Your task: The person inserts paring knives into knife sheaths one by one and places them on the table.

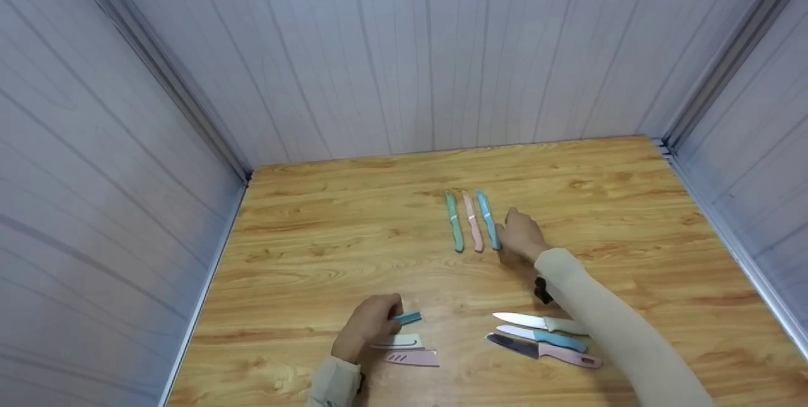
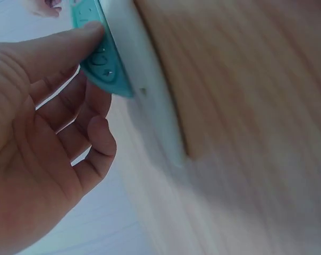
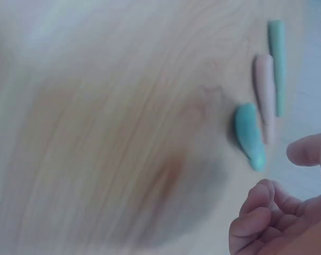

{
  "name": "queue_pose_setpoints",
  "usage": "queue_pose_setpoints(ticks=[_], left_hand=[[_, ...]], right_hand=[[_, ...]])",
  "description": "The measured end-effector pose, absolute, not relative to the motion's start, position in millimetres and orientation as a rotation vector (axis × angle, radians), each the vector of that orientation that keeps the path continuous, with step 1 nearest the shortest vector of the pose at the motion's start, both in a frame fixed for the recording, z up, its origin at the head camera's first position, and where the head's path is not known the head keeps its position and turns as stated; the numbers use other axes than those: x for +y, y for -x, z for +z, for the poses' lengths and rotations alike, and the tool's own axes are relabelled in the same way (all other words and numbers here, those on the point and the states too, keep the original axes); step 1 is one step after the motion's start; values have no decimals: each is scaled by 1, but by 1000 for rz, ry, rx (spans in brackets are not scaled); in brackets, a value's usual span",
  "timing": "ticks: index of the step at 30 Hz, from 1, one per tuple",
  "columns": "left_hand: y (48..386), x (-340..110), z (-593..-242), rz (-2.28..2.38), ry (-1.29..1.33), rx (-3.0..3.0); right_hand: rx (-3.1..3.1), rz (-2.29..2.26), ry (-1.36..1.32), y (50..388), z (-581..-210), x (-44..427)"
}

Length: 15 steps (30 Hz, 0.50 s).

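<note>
My left hand [image 1: 369, 326] pinches a blue blade sheath [image 2: 106, 66] between thumb and fingers, just above the table. Right beside it lie a white sheath [image 1: 407, 341] and a pink slotted sheath [image 1: 411, 358]. Farther back, my right hand [image 1: 522, 233] is just right of a slim blue piece [image 1: 487, 216] that looks like a sheathed knife. Thumb and loosely bent fingers stand apart in the right wrist view, with nothing between them. A similar pink piece [image 1: 472, 223] and a green one [image 1: 454, 223] lie parallel to the blue one.
Under my right forearm's side lie three bare knives: one with a white handle [image 1: 564, 325], one with a blue handle [image 1: 560, 340] and a dark-bladed one with a pink handle [image 1: 568, 356]. Panelled walls [image 1: 404, 53] enclose the wooden table [image 1: 303, 224] at the back and sides.
</note>
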<state>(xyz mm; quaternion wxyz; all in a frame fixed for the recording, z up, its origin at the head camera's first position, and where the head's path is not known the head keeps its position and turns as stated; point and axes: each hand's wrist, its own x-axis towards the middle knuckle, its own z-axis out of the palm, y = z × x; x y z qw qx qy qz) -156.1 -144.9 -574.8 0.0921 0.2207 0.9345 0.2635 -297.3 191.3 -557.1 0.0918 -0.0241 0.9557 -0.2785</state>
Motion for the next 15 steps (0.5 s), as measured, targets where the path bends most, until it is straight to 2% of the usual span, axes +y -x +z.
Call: queue_pose_setpoints(ticks=[8, 15], left_hand=[[163, -129, -551, 838, -671, 2837], [169, -111, -534, 973, -639, 2782]], right_hand=[[2921, -796, 316, 253, -535, 221], [2832, -796, 492, 204, -541, 251]])
